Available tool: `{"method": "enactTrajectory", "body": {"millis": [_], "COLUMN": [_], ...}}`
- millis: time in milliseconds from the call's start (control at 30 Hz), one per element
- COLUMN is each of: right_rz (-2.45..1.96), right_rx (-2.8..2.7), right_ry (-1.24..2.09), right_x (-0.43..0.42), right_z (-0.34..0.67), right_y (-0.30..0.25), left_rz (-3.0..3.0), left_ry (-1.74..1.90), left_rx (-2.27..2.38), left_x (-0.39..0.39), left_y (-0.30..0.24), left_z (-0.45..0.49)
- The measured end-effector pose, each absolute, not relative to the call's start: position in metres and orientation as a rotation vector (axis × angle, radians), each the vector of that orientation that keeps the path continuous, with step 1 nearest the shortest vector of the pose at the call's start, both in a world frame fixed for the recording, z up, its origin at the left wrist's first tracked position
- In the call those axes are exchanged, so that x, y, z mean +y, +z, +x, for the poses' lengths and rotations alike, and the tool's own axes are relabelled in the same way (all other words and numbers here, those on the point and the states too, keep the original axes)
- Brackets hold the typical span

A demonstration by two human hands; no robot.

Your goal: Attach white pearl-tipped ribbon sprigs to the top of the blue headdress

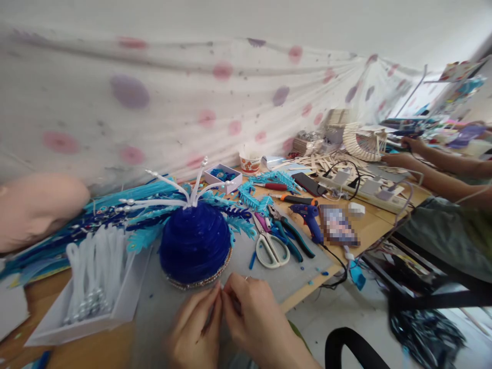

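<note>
Blue dome (195, 245): is sitting just beyond left hand (198, 325) and right hand (257, 313), near the surface's front edge (305, 290).
Fingertips (227, 291): are pinching together beside the beaded rim (192, 285); on what, cannot tell.
Cup (250, 164): is showing unreadably small print.

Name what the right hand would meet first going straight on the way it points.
Likely the left hand, its fingertips close by; farther along sits the blue dome, though depth is unclear.

Plain white wall (200, 18) above. Pale sheet (249, 87), pink and purple blotches, hung in folds behind far edge of wooden counter (369, 223). Whitish floor (353, 310) past its right edge. Beyond far right corner: loaded shelf (457, 72), bright light.
</note>
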State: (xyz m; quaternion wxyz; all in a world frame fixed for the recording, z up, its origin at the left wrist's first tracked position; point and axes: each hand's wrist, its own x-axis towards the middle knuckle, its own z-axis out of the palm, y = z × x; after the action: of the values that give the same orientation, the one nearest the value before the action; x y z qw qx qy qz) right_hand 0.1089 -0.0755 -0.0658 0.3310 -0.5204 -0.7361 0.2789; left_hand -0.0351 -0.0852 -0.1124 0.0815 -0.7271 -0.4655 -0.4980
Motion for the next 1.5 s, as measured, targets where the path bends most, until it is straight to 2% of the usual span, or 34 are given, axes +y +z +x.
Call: {"method": "enactTrajectory", "body": {"millis": [233, 567, 967, 1267, 1500], "right_rz": [-1.319, -1.260, -1.219, -1.194, -1.345], "right_rx": [-1.855, -1.788, -1.717, -1.786, -2.032], "right_ry": [0.931, 0.975, 1.139, 1.064, 0.851], "right_x": [-0.078, -0.079, -0.079, -0.075, -0.073], "right_z": [0.116, 0.114, 0.116, 0.115, 0.112], "right_y": [-0.060, -0.057, -0.057, -0.061, -0.063], "left_rz": [-2.214, -2.261, -2.208, -2.113, -2.078], "left_ry": [-1.509, -1.504, -1.711, -1.631, -1.522], "left_rx": [-1.421, -1.451, -1.531, -1.528, -1.487], "left_x": [-0.089, -0.086, -0.092, -0.091, -0.086], "left_y": [-0.104, -0.105, -0.093, -0.102, -0.106], "left_z": [-0.042, -0.045, -0.032, -0.030, -0.027]}}
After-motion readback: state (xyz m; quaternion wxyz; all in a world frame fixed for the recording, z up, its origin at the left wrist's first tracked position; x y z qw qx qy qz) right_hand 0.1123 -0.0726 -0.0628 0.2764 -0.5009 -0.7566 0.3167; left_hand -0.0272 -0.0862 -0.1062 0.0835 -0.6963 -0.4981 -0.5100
